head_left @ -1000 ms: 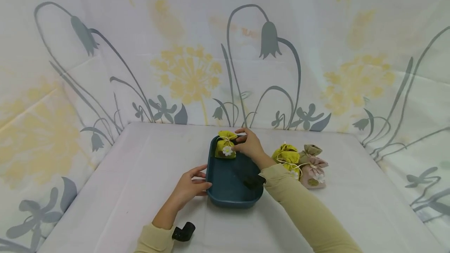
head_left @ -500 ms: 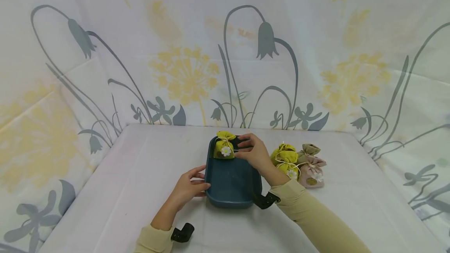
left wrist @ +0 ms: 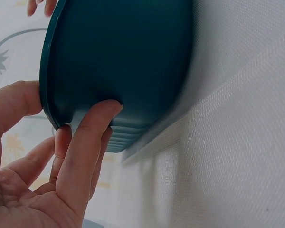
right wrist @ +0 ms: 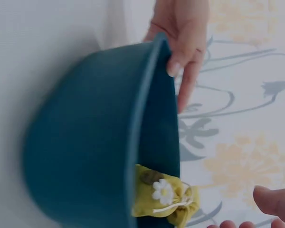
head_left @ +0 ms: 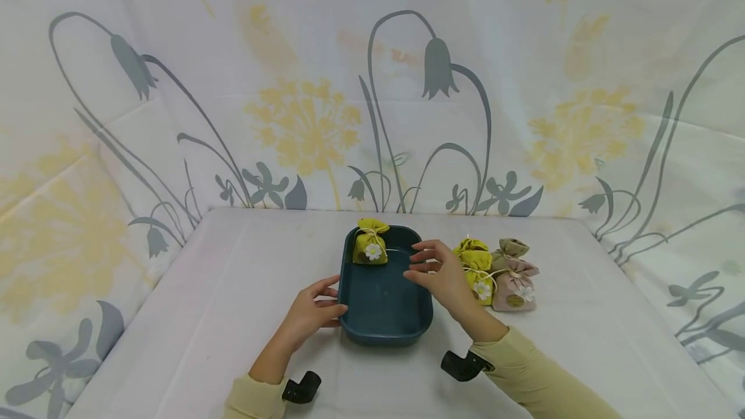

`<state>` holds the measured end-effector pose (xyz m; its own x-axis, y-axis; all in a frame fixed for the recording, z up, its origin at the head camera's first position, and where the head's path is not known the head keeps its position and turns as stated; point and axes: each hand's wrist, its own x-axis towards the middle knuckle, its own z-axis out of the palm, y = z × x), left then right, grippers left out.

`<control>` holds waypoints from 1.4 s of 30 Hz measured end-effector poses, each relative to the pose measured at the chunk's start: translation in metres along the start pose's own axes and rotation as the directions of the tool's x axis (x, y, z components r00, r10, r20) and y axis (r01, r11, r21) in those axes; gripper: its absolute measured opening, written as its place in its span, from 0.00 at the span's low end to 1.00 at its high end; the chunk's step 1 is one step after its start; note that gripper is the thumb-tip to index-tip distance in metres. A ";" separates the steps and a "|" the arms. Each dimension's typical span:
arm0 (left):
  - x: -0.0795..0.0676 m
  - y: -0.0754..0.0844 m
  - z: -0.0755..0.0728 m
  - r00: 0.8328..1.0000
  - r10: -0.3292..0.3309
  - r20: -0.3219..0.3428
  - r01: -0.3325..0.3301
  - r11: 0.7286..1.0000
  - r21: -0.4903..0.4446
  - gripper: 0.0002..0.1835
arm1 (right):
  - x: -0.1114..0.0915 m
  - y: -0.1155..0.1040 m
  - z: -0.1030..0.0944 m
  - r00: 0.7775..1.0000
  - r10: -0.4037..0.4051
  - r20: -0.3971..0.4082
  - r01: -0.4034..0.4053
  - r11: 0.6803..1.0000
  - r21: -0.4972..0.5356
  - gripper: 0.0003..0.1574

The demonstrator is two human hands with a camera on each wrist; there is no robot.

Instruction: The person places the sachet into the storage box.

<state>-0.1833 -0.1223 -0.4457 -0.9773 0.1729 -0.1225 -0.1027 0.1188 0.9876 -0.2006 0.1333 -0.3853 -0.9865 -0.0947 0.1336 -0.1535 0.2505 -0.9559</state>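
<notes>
A dark teal plastic tub (head_left: 386,306) stands on the table. In its far left corner sits a yellow-green drawstring pouch (head_left: 370,248) with a white flower, also seen in the right wrist view, where the pouch (right wrist: 156,194) leans upright against the wall. My left hand (head_left: 311,309) holds the tub's left side, thumb over the rim and fingers along the outer wall; the left wrist view shows those fingers (left wrist: 88,147) against the wall. My right hand (head_left: 445,277) hovers at the tub's right rim, fingers loosely bent and holding nothing.
Right of the tub, partly behind my right hand, are yellow-green pouches (head_left: 478,280). Beside them stand a pink pouch (head_left: 515,290) and an olive-beige pouch (head_left: 509,251). The white-covered table (head_left: 250,257) ends at a flower-printed cloth backdrop (head_left: 326,50).
My right hand has drawn away from the yellow-green pouch in the tub, moving right and toward me. The pouch stays in the corner. My left hand keeps its place on the tub.
</notes>
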 end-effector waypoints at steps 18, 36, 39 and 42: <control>0.000 0.001 0.000 1.000 0.000 -0.009 0.000 1.000 0.014 0.33 | -0.043 0.025 -0.029 0.997 -0.019 -0.074 0.018 1.000 -0.017 0.27; -0.001 0.000 0.000 1.000 0.004 0.004 -0.004 1.000 -0.005 0.34 | -0.071 0.059 -0.072 0.970 -0.137 -0.203 0.110 0.984 -0.137 0.29; -0.001 0.001 0.000 1.000 0.003 0.003 -0.003 1.000 -0.007 0.34 | -0.074 0.065 -0.080 0.962 -0.156 -0.224 0.120 0.978 -0.168 0.29; -0.002 0.001 0.000 1.000 0.000 0.002 0.000 1.000 -0.003 0.34 | -0.076 0.070 -0.087 0.955 -0.165 -0.248 0.117 0.973 -0.197 0.28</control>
<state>-0.1818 -0.1227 -0.4441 -0.9769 0.1753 -0.1225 -0.1030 0.1163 0.9879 -0.1412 0.2416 -0.4395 -0.9306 0.1074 0.3499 -0.2759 0.4224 -0.8634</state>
